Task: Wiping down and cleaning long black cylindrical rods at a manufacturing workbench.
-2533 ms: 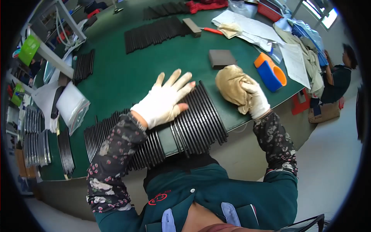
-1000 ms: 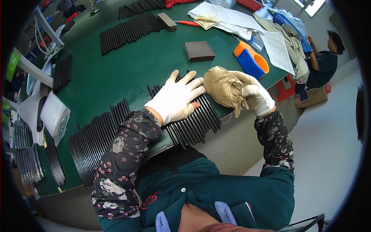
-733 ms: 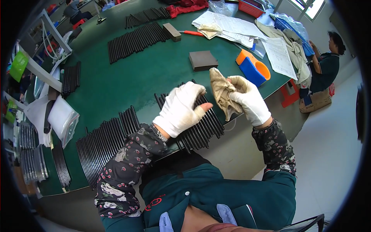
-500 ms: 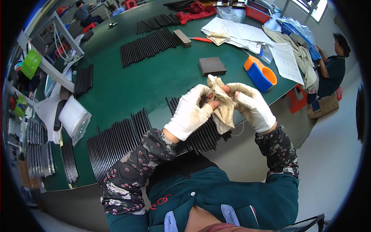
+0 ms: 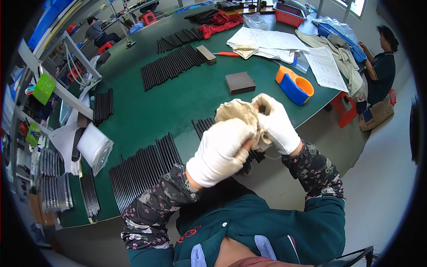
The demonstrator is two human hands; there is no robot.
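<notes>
The green-topped workbench [image 5: 178, 102] spreads beneath the grip and well past it on the far and left sides. Loose white papers [image 5: 267, 40] lie beyond the grip, toward the bench's far right. Left of the grip, along the near edge, runs a row of slender black rods [image 5: 138, 178] laid side by side; another black-rod row [image 5: 171, 66] lies beyond and to the left. Directly below the grip is a third set of rods [image 5: 202, 127], mostly hidden by the hands; whether the hands touch it cannot be told. A crumpled red cloth [image 5: 221, 24] sits far beyond the grip. The white-gloved left hand [image 5: 222, 153] is curled around the near left side of a wadded beige cloth [image 5: 235, 111], its bare thumb pressed in, while the white-gloved right hand [image 5: 276, 124] pinches the same cloth from the right, so the wad is held between the two. Just beyond the grip to the right stands an oval blue-and-orange holder [image 5: 294, 89]; a flat dark block [image 5: 240, 84] rests just beyond the cloth. Farther off to the left is a narrower block [image 5: 207, 54], with a slim red handle [image 5: 229, 54] just beside it.
</notes>
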